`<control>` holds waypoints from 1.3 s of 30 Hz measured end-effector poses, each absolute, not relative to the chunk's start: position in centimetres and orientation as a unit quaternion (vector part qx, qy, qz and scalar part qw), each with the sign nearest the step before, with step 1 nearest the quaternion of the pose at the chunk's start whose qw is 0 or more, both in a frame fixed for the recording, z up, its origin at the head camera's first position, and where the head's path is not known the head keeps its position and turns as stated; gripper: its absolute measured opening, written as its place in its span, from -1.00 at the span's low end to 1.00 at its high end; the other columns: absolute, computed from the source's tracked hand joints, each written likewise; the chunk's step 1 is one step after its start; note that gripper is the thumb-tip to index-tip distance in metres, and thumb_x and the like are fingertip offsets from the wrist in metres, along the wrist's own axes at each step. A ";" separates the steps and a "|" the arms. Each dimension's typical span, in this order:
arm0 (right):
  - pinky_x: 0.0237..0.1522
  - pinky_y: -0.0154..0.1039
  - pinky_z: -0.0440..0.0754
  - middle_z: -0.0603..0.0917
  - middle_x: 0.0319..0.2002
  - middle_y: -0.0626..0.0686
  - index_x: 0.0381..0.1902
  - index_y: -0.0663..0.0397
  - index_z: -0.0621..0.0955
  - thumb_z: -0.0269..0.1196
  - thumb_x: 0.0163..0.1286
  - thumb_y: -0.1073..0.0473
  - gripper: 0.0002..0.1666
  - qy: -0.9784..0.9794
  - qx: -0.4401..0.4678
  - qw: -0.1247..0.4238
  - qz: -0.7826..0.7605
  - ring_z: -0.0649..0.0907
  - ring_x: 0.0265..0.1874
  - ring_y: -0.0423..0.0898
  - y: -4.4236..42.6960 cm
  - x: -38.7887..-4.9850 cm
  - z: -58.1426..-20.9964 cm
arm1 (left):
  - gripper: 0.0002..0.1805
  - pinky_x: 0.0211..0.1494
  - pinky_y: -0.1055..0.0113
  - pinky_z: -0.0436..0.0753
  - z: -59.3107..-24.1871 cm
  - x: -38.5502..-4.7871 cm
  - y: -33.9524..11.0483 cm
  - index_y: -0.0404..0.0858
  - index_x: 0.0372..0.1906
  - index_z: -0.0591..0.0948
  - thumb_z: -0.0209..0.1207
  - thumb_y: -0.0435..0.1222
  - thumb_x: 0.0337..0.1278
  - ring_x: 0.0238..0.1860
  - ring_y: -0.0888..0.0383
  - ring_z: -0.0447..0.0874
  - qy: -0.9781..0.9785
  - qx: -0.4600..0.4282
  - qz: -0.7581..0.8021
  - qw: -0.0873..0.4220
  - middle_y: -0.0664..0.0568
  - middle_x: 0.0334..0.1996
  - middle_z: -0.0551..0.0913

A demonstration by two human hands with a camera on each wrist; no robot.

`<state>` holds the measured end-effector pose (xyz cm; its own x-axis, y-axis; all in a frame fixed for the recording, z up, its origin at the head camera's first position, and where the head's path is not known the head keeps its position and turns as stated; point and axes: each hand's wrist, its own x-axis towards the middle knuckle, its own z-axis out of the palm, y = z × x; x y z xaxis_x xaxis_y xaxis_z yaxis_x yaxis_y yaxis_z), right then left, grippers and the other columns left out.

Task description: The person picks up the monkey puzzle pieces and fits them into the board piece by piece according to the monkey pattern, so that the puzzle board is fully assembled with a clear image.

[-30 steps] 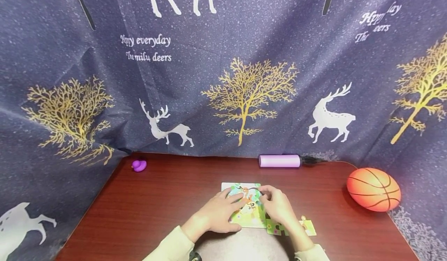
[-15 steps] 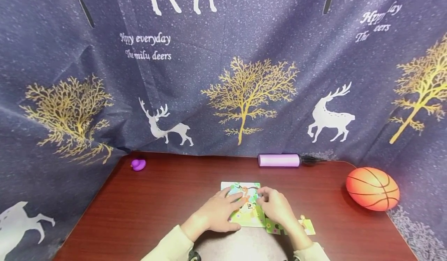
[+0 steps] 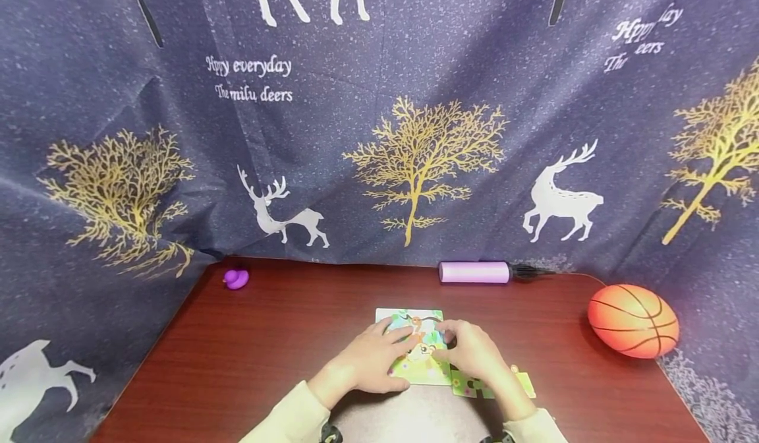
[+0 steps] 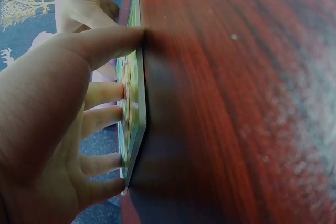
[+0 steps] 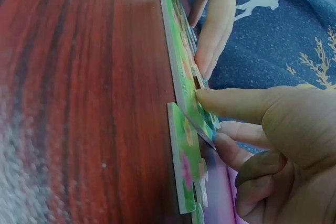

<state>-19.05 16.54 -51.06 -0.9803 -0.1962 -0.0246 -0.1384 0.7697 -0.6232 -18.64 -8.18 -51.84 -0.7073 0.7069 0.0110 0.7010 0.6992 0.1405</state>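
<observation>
On the table lies a square jigsaw puzzle (image 3: 435, 373) with a colourful cartoon animal on green and light blue. My left hand (image 3: 370, 362) rests on its left side, fingers spread over the picture; the left wrist view has its thumb by the near edge. At the right side is my right hand (image 3: 476, 352). Its thumb touches the puzzle's face, while the forefinger and middle finger are at the far right edge, apart from the thumb. No separate piece shows between them. Green puzzle pieces (image 3: 465, 385) lie by the near right corner, partly hidden under my right wrist.
A yellow-green piece (image 3: 525, 383) lies further right. At the back stand a purple toy duck (image 3: 236, 279) on the left and a lavender hand pump (image 3: 474, 272) lying on its side. An orange basketball (image 3: 633, 321) sits at the right edge. Deer-print cloth (image 3: 332, 166) hangs behind.
My right thumb has moved away from the forefinger, down and left onto the puzzle's face. The left hand has stayed on the puzzle.
</observation>
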 end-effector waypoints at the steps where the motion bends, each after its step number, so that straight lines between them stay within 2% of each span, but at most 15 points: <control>1: -0.37 -0.15 0.52 0.65 -0.35 -0.14 0.06 0.01 0.76 0.64 0.06 0.07 -0.43 0.941 -0.090 0.042 -0.323 0.54 -0.45 -0.19 16.5 -19.1 -51.1 | -0.10 0.47 -0.14 0.36 -51.9 -18.6 -8.2 0.10 0.60 0.34 0.26 0.25 0.15 0.52 -0.27 0.23 0.921 0.382 0.067 0.022 0.14 0.53 0.35; 13: -0.46 -0.17 0.47 0.61 -0.39 -0.15 0.08 -0.07 0.79 0.61 0.08 0.06 -0.45 0.948 -0.090 0.035 -0.302 0.50 -0.49 -0.17 16.5 -19.3 -51.3 | -0.12 0.47 -0.15 0.35 -51.7 -18.5 -8.2 0.08 0.58 0.37 0.23 0.26 0.18 0.52 -0.29 0.22 0.919 0.389 0.054 0.017 0.10 0.53 0.35; 21: -0.40 -0.15 0.52 0.63 -0.38 -0.17 0.09 -0.11 0.77 0.59 0.14 0.06 -0.48 0.946 -0.096 0.032 -0.309 0.53 -0.47 -0.20 16.8 -19.2 -51.4 | -0.13 0.46 -0.17 0.36 -51.6 -18.5 -8.1 0.06 0.57 0.40 0.25 0.24 0.17 0.50 -0.30 0.25 0.918 0.392 0.053 0.014 0.08 0.52 0.37; 29: -0.58 -0.20 0.37 0.53 -0.50 -0.20 0.10 -0.15 0.80 0.57 0.12 0.03 -0.48 0.952 -0.098 0.029 -0.289 0.43 -0.61 -0.20 16.6 -19.4 -51.3 | -0.15 0.44 -0.17 0.38 -51.7 -18.6 -8.0 0.06 0.53 0.43 0.27 0.23 0.13 0.47 -0.31 0.29 0.916 0.397 0.054 0.000 0.09 0.47 0.42; 35: -0.56 -0.19 0.36 0.51 -0.52 -0.19 0.08 -0.14 0.81 0.57 0.15 0.00 -0.51 0.957 -0.104 0.029 -0.269 0.42 -0.58 -0.19 16.5 -19.3 -51.0 | -0.15 0.45 -0.17 0.36 -51.8 -18.6 -7.9 0.06 0.53 0.43 0.27 0.23 0.12 0.46 -0.32 0.30 0.918 0.394 0.053 -0.002 0.09 0.48 0.41; 39: -0.56 -0.18 0.33 0.48 -0.54 -0.18 0.05 -0.18 0.82 0.54 0.22 0.02 -0.60 0.958 -0.100 0.032 -0.266 0.40 -0.59 -0.17 16.7 -19.0 -50.9 | -0.15 0.45 -0.18 0.36 -51.7 -18.6 -7.7 0.06 0.53 0.43 0.26 0.24 0.14 0.46 -0.33 0.30 0.919 0.391 0.053 0.003 0.09 0.49 0.40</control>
<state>-19.03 16.66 -50.90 -0.9778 -0.2094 -0.0081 -0.1753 0.8386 -0.5157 -18.61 -7.71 -51.73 -0.6938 0.7192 0.0364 0.7186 0.6881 0.1005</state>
